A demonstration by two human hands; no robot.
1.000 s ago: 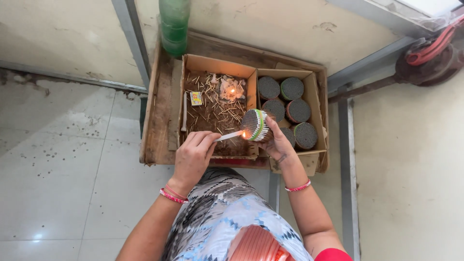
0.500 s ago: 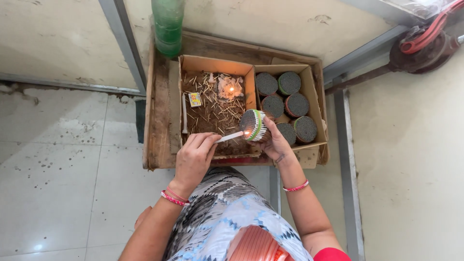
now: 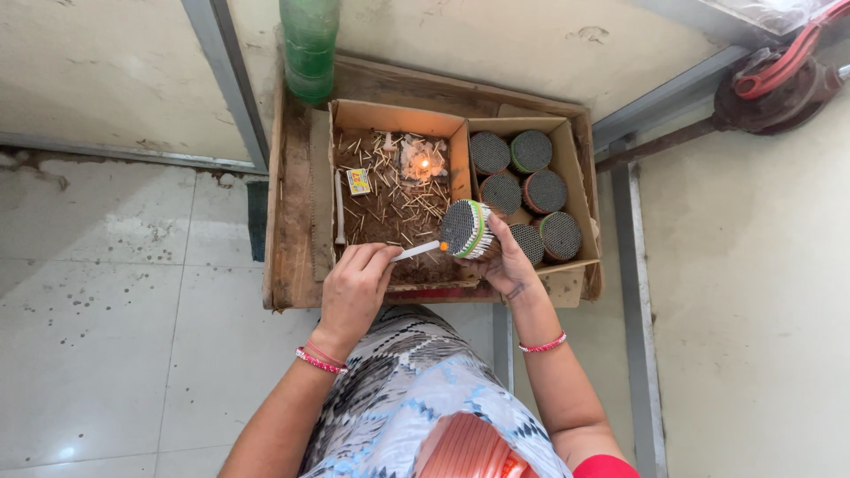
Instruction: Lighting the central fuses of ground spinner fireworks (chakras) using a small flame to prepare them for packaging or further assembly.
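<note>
My right hand (image 3: pixel 505 262) grips a round bundle of matchsticks (image 3: pixel 466 228) bound with green and white bands, its dark flat face turned to the left. My left hand (image 3: pixel 354 288) pinches a thin white stick (image 3: pixel 416 251) whose lit orange tip sits right beside the bundle's face. Both hands hover over the near edge of an open cardboard box (image 3: pixel 350 133) strewn with loose matchsticks. A small flame (image 3: pixel 424 165) burns at the back of that box, and a small matchbox (image 3: pixel 358 181) lies in it at the left.
A second cardboard box (image 3: pixel 576 190) to the right holds several round matchstick bundles. Both boxes rest in a wooden tray (image 3: pixel 283 221). A green plastic bottle (image 3: pixel 310 44) stands at the tray's far edge. Metal frame bars (image 3: pixel 226 84) cross the floor; a red-handled tool (image 3: pixel 779 75) lies at top right.
The view has shifted slightly. The lit stick tip stays at the bundle's face; the hands hold almost the same pose over the box.
</note>
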